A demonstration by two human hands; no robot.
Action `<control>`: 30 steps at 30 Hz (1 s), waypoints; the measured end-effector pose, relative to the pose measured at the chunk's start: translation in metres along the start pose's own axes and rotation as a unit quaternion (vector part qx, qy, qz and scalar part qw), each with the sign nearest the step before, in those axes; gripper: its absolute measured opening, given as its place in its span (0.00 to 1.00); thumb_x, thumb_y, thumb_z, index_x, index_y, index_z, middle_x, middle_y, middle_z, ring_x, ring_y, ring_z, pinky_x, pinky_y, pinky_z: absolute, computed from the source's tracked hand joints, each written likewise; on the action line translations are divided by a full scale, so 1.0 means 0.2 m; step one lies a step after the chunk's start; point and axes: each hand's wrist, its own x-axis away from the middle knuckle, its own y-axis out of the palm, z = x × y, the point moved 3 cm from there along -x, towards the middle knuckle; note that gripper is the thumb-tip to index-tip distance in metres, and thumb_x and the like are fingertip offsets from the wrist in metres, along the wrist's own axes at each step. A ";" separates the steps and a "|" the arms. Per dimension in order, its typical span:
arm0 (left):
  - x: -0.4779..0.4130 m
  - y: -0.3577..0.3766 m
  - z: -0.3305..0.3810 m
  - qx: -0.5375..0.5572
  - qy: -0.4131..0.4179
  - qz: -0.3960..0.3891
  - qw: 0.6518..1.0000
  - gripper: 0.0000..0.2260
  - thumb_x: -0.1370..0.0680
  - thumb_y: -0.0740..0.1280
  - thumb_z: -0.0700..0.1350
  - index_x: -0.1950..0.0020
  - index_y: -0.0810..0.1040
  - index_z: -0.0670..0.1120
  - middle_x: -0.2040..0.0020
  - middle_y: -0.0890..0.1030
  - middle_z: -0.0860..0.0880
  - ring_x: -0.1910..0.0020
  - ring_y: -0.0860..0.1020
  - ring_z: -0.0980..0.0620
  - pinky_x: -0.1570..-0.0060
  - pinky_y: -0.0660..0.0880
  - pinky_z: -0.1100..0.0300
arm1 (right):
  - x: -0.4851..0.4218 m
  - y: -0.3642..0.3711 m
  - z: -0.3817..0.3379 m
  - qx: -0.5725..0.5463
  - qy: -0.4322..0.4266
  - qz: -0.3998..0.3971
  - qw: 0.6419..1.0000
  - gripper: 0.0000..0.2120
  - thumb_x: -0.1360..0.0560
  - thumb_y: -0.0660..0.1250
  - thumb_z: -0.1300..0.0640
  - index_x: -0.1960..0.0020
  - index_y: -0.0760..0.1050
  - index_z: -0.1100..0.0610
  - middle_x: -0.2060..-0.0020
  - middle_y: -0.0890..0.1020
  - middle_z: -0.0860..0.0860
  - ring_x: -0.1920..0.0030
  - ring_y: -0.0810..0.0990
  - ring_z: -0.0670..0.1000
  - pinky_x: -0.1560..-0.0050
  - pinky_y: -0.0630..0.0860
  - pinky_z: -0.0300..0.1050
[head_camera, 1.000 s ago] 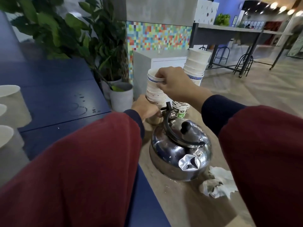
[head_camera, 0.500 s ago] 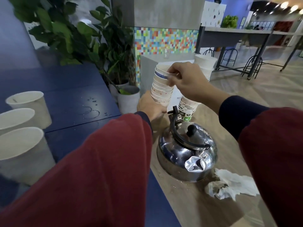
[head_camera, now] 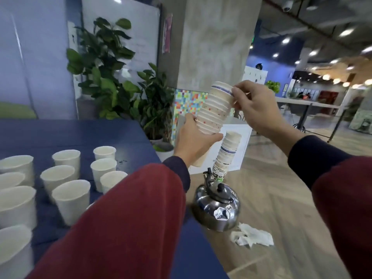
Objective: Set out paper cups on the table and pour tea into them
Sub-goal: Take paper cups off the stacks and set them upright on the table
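Note:
My left hand (head_camera: 193, 141) grips the lower part of a stack of nested paper cups (head_camera: 214, 111), held up and tilted in the air. My right hand (head_camera: 253, 107) pinches the rim of the top cup (head_camera: 221, 89) of that stack. Several white paper cups (head_camera: 69, 198) stand upright on the dark blue table (head_camera: 76, 135) at the left. A shiny steel kettle (head_camera: 218, 208) with a black handle sits on the wooden surface below my hands. A second stack of cups (head_camera: 226, 156) rises just behind the kettle.
A crumpled white tissue (head_camera: 251, 237) lies right of the kettle. Potted plants (head_camera: 112, 81) and a concrete pillar (head_camera: 217, 41) stand behind the table. A white cabinet (head_camera: 239, 150) sits behind the second stack. Far tables and stools are at the right.
Both hands have lifted the cup stack higher and away from the kettle. The view has swung left and up, bringing more of the set-out cups on the blue table into sight.

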 end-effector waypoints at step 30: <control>1.59 -2.37 0.45 -0.217 -0.068 0.110 0.967 0.29 0.34 0.81 0.53 0.41 0.70 0.48 0.51 0.79 0.52 0.54 0.79 0.53 0.55 0.77 0.56 | 0.84 0.30 -2.31 -0.036 -0.293 -0.239 0.925 0.09 0.18 0.65 0.54 0.49 0.82 0.58 0.59 0.83 0.49 0.61 0.79 0.47 0.58 0.76 0.43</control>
